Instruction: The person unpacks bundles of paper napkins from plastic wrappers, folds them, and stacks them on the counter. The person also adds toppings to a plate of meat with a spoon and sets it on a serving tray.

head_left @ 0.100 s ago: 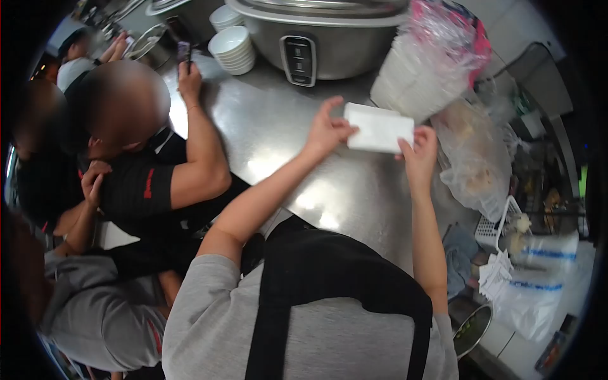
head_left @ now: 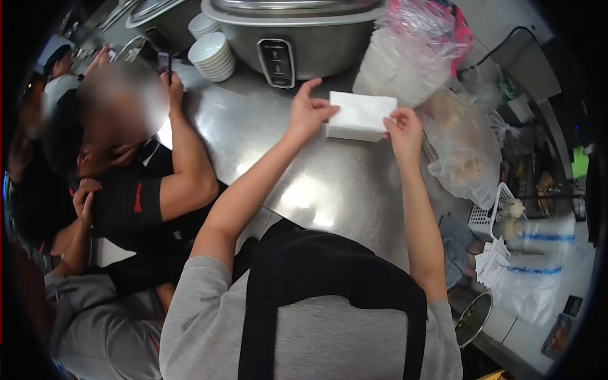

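A white folded paper napkin (head_left: 364, 109) is held level by its two ends over the steel worktop. On its left edge, the thumb and fingers of my left hand (head_left: 310, 115) pinch it, with the index finger raised. The thumb and fingertips of my right hand (head_left: 404, 126) close on its right edge. Just under its near side shows the edge of a white stack of what look like napkins (head_left: 353, 133). The rest of that stack is hidden beneath the held napkin.
A big steel cooker (head_left: 329, 44) stands behind my hands, beside stacked white bowls (head_left: 212, 57). White containers in plastic wrap (head_left: 396, 73) and a clear bag (head_left: 468, 145) lie on the right. A person with a phone (head_left: 166, 63) leans on the worktop (head_left: 297, 183) at left.
The napkin between my hands has shifted away from me, so the stack's near edge now shows below it. The whole view has moved slightly.
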`<action>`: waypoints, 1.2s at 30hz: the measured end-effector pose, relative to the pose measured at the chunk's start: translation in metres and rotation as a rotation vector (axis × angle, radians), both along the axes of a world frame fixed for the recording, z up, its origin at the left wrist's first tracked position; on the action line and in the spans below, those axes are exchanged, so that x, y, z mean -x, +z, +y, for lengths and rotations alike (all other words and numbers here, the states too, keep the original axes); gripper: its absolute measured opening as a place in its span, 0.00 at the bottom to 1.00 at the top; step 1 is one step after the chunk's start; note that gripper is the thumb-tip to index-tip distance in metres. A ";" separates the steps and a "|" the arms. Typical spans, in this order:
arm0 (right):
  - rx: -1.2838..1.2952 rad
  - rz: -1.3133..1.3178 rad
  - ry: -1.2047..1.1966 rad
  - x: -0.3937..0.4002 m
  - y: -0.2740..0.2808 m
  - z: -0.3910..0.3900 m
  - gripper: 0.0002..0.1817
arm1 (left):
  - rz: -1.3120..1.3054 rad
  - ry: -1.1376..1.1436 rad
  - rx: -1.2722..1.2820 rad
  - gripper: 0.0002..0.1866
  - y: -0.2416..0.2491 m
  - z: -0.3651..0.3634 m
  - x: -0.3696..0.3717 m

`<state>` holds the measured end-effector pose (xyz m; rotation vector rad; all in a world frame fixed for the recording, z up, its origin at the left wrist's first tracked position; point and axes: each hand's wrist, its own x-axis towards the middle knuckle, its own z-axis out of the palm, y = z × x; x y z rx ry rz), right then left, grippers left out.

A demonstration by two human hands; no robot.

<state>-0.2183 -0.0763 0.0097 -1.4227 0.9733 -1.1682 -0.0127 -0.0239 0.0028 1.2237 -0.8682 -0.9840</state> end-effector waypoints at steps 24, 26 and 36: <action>0.112 0.402 -0.186 0.000 -0.080 -0.023 0.18 | -0.525 0.193 0.204 0.31 -0.091 -0.026 0.014; 0.058 0.308 -0.200 -0.006 -0.080 -0.015 0.23 | -0.356 0.091 0.038 0.30 -0.087 -0.027 0.025; -0.140 0.332 -0.128 -0.013 -0.058 0.001 0.31 | -0.081 -0.039 -0.068 0.33 -0.069 -0.016 0.036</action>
